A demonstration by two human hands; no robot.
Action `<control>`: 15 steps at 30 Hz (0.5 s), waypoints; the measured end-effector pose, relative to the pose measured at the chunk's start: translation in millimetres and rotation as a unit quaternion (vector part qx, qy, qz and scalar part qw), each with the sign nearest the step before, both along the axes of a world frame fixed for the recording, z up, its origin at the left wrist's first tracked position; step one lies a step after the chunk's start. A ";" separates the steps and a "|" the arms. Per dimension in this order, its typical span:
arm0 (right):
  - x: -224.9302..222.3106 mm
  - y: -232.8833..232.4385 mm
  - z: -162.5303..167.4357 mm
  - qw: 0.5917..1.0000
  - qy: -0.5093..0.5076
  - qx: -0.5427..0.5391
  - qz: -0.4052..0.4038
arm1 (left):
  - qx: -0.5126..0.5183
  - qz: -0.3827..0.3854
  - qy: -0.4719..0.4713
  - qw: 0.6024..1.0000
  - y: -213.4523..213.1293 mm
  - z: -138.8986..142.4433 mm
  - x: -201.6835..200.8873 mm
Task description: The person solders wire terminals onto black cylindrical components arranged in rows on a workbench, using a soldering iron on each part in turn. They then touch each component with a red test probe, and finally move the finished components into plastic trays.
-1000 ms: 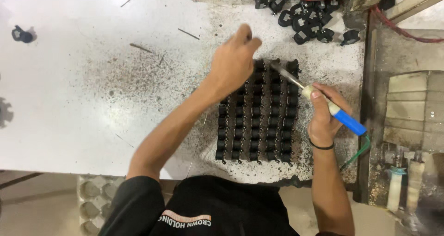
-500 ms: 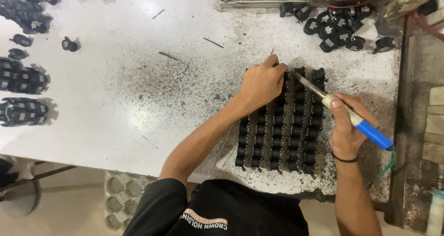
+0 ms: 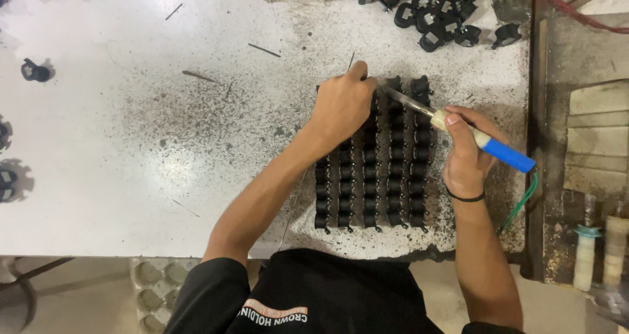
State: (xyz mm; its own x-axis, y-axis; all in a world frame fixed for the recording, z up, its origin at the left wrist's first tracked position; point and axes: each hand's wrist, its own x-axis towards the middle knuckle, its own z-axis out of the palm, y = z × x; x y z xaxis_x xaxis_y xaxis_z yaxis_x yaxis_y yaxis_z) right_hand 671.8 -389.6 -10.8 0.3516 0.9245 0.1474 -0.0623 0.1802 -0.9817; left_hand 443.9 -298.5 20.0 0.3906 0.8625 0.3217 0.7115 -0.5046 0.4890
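Note:
Several rows of small black parts (image 3: pixel 383 177) lie packed in a block on the stained white table (image 3: pixel 164 131). My left hand (image 3: pixel 342 105) rests on the block's far left corner, fingers curled, pinching a thin wire that sticks up past the fingertips. My right hand (image 3: pixel 466 152) grips a soldering iron (image 3: pixel 458 128) with a blue and cream handle. Its metal tip points left and touches the top of the block just right of my left hand.
A heap of loose black parts (image 3: pixel 439 13) lies at the table's far right. More black parts (image 3: pixel 34 71) are scattered along the left edge. Thin wire bits (image 3: pixel 265 50) lie on the table. A green cable (image 3: pixel 521 203) trails from the iron. A grey bench (image 3: pixel 583 111) stands to the right.
The view has shifted. My left hand stays on the block's far corner. The iron's tip has come lower and nearer to my left hand's fingers.

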 end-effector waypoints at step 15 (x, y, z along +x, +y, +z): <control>-32.6 -44.8 -5.9 1.000 -0.017 0.023 0.001 | -0.020 0.001 -0.001 1.000 -46.4 -23.1 -29.8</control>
